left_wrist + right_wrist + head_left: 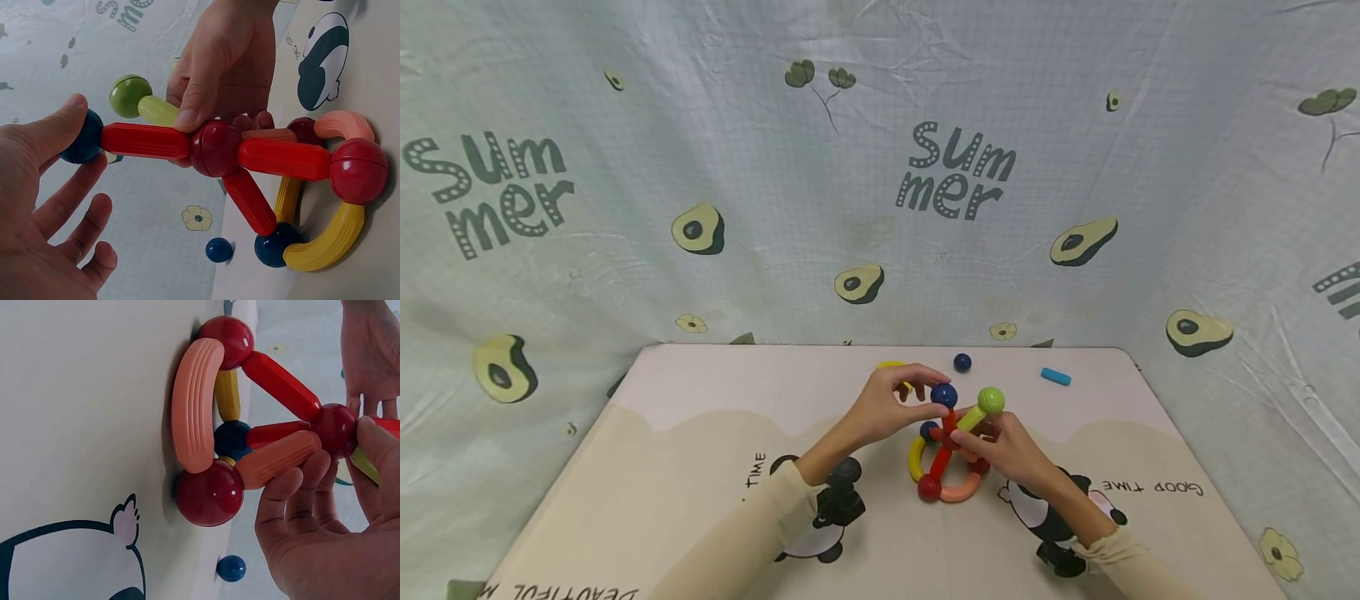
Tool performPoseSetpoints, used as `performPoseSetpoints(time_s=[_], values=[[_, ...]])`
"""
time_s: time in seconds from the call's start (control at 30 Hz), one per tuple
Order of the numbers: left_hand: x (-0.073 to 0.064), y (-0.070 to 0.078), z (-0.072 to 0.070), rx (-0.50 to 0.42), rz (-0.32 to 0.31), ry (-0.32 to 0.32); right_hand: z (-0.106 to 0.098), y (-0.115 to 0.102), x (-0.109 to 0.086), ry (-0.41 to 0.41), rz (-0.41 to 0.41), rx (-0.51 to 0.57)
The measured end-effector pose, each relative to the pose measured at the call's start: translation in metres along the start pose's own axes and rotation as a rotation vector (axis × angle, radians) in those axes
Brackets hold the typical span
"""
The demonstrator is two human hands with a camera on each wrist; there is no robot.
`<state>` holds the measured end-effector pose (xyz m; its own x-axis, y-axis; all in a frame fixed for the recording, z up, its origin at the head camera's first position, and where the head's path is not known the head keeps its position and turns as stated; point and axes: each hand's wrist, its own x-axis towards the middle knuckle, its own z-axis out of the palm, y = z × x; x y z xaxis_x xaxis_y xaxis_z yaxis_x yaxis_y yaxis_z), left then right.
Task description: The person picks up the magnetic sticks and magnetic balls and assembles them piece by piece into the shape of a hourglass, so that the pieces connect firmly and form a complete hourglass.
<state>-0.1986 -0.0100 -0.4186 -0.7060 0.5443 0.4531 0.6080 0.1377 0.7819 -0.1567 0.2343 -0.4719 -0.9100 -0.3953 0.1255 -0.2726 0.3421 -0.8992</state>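
Fingers [74, 194] of the left hand [883, 408] pinched a ball-and-rod toy [284, 158] — glossy, ribbed, multicoloured — by its blue ball [943, 396]; the right hand [1011, 450] grasped its red hub [215, 148]. "GOOD TIME" [1153, 487] marked the tabletop [647, 475].

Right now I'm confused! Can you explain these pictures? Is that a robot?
No robot: that's a person working bare-handed. A camera on the head took the wide picture; one camera on each wrist took the close ones. The left grip pinches a blue ball on a red stick. The right grip holds the toy near its middle red ball. The toy's curved pieces seem to rest on the table. Behind lie another blue ball, a blue stick and a partly hidden yellow piece.
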Motion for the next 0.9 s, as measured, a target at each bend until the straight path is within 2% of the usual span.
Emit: performPoseSetpoints(time_s=[0.67, 0.9], values=[[-0.01, 0.002, -0.003, 0.012, -0.04, 0.007, 0.004, -0.003, -0.001, 0.001, 0.013, 0.017], [-0.011, 0.0, -0.006, 0.034, -0.02, 0.006, 0.004, -0.002, -0.001, -0.002, -0.002, 0.021]])
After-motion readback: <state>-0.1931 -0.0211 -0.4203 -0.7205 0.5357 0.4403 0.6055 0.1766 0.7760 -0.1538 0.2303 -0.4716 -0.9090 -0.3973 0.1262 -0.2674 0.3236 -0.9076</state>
